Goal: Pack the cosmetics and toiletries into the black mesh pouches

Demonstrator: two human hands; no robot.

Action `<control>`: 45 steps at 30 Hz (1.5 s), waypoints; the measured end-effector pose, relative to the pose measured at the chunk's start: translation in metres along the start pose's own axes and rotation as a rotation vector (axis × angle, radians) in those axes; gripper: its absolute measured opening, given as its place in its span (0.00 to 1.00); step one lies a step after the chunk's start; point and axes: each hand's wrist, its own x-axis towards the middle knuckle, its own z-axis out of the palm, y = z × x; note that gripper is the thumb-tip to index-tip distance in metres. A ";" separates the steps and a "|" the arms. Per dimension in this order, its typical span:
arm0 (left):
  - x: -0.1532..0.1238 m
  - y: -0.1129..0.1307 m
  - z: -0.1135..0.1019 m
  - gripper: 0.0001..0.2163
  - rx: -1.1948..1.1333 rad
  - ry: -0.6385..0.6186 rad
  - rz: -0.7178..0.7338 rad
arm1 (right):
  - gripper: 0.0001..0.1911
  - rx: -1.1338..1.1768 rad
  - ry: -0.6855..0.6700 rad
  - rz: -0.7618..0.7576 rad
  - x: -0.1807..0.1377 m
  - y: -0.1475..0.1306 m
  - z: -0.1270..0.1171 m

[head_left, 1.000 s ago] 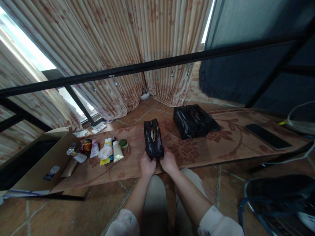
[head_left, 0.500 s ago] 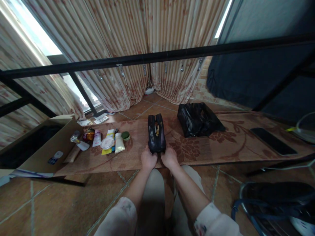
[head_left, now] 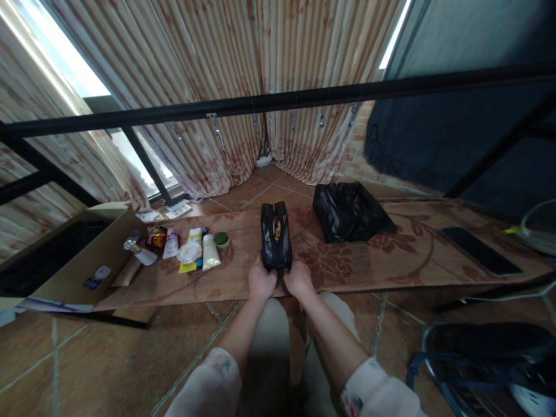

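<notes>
A small black pouch [head_left: 283, 255] with mesh sides lies in front of me on the patterned cloth [head_left: 243, 255], its top parted so that small yellowish items show inside. My left hand [head_left: 262, 280] is closed on the near left corner of the pouch. On the near right corner, my right hand [head_left: 299, 278] grips it in the same way. The fingertips of both hands are partly hidden. Further right and back sits a larger black mesh bag [head_left: 343, 214], apart from my hands.
Left of the pouch stand a cream tube [head_left: 211, 253], a green-lidded jar [head_left: 221, 239], a pink-and-white tube [head_left: 171, 243] and a pump bottle [head_left: 145, 255]. A cardboard box [head_left: 93, 260] is at the left end. A phone [head_left: 480, 250] lies right. A black rail [head_left: 278, 104] crosses behind.
</notes>
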 end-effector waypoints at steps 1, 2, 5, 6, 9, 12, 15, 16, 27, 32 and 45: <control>0.000 0.000 0.000 0.15 0.005 -0.002 0.000 | 0.22 -0.003 0.000 0.002 0.000 0.000 0.001; 0.000 0.001 -0.001 0.15 0.009 -0.002 0.003 | 0.21 -0.006 0.000 0.006 0.000 0.001 0.001; -0.001 0.001 -0.002 0.14 0.014 -0.005 0.021 | 0.20 -0.012 0.000 0.014 0.001 0.001 0.002; -0.001 0.001 -0.002 0.14 0.011 -0.008 0.027 | 0.21 -0.013 0.000 0.015 0.001 0.001 0.002; -0.001 0.001 -0.001 0.15 -0.032 -0.027 0.038 | 0.22 -0.015 -0.004 0.019 0.001 0.001 0.000; -0.001 0.002 -0.001 0.17 -0.084 -0.038 0.025 | 0.21 -0.021 -0.010 0.030 0.000 0.001 -0.003; -0.001 0.002 -0.001 0.17 -0.114 -0.036 0.027 | 0.20 -0.032 -0.012 0.047 -0.001 0.000 -0.005; -0.002 0.003 -0.001 0.17 -0.119 -0.034 0.031 | 0.19 -0.038 -0.010 0.055 -0.002 -0.001 -0.006; -0.002 0.000 0.001 0.15 -0.103 -0.014 0.019 | 0.13 -0.100 0.017 0.078 -0.009 -0.002 -0.010; -0.002 0.003 0.000 0.15 -0.097 -0.009 0.014 | 0.11 -0.124 0.031 0.080 -0.011 0.001 -0.011; -0.004 0.003 0.000 0.16 -0.138 -0.002 0.014 | 0.11 -0.156 0.045 0.017 -0.008 0.003 -0.011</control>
